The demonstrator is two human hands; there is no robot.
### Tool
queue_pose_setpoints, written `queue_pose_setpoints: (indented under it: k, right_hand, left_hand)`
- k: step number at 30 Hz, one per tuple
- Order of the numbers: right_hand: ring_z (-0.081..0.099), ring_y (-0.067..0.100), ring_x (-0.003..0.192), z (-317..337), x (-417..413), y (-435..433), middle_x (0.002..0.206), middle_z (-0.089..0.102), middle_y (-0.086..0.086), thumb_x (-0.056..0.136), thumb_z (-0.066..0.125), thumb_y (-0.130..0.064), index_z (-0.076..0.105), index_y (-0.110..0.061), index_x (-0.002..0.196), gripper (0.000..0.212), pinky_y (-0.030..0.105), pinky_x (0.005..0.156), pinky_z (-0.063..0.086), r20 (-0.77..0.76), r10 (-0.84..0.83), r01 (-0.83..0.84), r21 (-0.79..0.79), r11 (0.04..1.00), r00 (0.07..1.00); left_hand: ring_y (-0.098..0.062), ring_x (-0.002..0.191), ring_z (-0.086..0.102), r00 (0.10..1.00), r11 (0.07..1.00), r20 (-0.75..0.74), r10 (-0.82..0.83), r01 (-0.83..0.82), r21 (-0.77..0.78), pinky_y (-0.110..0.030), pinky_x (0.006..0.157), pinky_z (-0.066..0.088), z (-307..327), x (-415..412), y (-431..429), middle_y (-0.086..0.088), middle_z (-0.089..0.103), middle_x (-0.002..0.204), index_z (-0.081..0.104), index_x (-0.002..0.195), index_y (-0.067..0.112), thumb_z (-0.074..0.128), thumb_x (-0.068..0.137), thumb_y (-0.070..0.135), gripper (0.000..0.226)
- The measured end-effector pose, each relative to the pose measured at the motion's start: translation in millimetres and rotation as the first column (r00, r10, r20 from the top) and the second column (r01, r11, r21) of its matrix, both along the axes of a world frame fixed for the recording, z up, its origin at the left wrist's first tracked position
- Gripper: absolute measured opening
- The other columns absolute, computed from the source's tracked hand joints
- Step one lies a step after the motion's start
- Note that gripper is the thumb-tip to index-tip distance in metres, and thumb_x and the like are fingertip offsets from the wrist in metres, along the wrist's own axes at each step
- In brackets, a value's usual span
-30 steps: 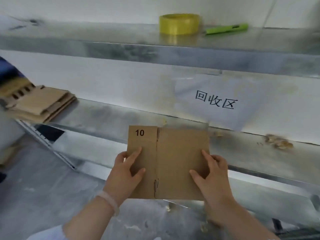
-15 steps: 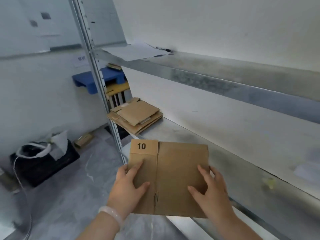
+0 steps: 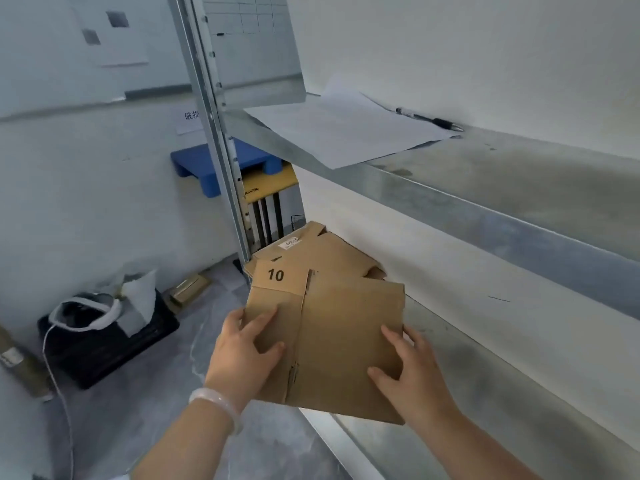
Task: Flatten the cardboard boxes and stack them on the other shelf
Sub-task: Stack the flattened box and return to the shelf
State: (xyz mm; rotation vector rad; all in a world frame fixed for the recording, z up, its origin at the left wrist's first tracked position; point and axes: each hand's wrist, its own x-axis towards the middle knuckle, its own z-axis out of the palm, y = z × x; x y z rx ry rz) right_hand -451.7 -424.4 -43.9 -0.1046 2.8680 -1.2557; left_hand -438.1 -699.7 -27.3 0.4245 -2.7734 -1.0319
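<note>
Both hands are on the flat box [image 3: 332, 341] at centre frame. The left hand [image 3: 242, 355] grips its left edge, thumb and a finger pressed on the top face. The right hand [image 3: 412, 372] pinches the lower right edge, thumb on top. The other fingers seem to curl underneath, though the card hides them. A printed "10" sits on the box's upper left flap. The box is held up in the air, tilted a little, over the front lip of the lower shelf [image 3: 519, 393].

Just beyond its far edge, a stack [image 3: 322, 254] of flat boxes lies on that shelf, hard by the upright post [image 3: 214, 116]. The held box overlaps the stack in view; whether they touch, I cannot tell. A pale bracelet [image 3: 214, 400] rings the left wrist.

On the upper shelf [image 3: 519, 188], at upper right, a sheet of paper [image 3: 346, 129] overhangs the front edge, with a pen [image 3: 429, 120] at its far corner. At lower left, a black crate [image 3: 114, 341] sits on the floor.
</note>
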Motion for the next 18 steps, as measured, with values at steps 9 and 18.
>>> queue_pose_setpoints:
  k: [9,18]
  right_hand:
    - [0.031,0.013,0.134,-9,-91,-74,0.148,0.022,-0.007,0.079,0.075,-0.038,0.041,-0.037,0.142,0.071,0.029,0.11,0.03,0.021,-0.236,0.234,0.076,0.969,0.971]
    - [0.03,0.017,0.135,-13,-153,-144,0.152,0.011,-0.013,0.084,0.069,-0.044,0.034,-0.034,0.146,0.072,0.032,0.112,0.031,0.138,-0.479,0.465,0.123,0.877,0.867]
  left_hand:
    - [-0.021,0.134,0.029,0.974,0.973,0.038,-0.223,0.224,-0.048,-0.038,0.111,0.032,-6,-155,-66,0.008,0.021,0.148,0.041,0.132,0.057,0.064,0.073,0.063,0.063]
    - [-0.025,0.139,0.019,0.824,0.818,0.139,-0.55,0.565,-0.107,-0.046,0.116,0.024,-17,-305,-105,0.013,0.011,0.15,0.033,0.139,0.052,0.061,0.072,0.07,0.075]
